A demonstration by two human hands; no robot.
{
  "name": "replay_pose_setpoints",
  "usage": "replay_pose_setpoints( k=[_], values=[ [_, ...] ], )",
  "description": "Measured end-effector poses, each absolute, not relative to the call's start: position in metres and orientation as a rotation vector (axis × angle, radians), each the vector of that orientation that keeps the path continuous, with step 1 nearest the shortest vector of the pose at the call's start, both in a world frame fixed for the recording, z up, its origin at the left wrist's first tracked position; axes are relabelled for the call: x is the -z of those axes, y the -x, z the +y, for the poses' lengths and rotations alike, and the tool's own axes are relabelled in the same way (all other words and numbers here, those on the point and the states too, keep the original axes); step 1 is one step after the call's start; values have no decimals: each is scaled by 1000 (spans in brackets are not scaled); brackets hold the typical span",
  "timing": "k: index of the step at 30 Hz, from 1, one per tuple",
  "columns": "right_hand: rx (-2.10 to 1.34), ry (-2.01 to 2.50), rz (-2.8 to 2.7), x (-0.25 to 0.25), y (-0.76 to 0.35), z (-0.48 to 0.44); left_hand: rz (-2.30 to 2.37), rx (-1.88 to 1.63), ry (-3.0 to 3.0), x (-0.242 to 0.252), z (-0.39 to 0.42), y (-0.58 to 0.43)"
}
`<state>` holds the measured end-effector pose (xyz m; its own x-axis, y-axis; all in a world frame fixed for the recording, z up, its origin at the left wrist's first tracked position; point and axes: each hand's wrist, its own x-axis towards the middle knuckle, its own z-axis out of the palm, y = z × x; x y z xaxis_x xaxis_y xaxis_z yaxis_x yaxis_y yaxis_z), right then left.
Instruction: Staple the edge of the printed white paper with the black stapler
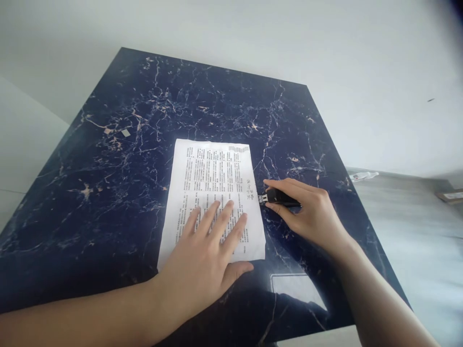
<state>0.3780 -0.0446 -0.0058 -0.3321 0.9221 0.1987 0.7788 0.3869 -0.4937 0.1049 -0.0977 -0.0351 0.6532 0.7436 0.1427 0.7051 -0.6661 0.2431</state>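
Note:
A white sheet of printed text [213, 178] lies on a dark blue marbled table [126, 183]. My left hand [206, 255] rests flat on the sheet's lower half, fingers spread. My right hand [311, 212] is closed round a small black object [277, 197], pen-like or marker-like, whose tip touches the sheet's right edge beside some handwritten marks [249, 189].
A white wall stands behind the table. To the right is a grey floor with a small white tube [363, 176] and a flat brown item [450, 196]. A bright window reflection [296, 289] shows on the table's near edge.

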Motion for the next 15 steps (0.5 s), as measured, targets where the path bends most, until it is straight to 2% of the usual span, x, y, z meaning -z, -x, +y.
replay_pose_setpoints(
  k=[5,15],
  values=[
    [-426,1442,-2210,5,-378,-44,1055,-321,-2793,26,-73,-111],
    [-380,1431,-2222,7,-373,-40,882,-312,-2759,52,-52,-129]
  ],
)
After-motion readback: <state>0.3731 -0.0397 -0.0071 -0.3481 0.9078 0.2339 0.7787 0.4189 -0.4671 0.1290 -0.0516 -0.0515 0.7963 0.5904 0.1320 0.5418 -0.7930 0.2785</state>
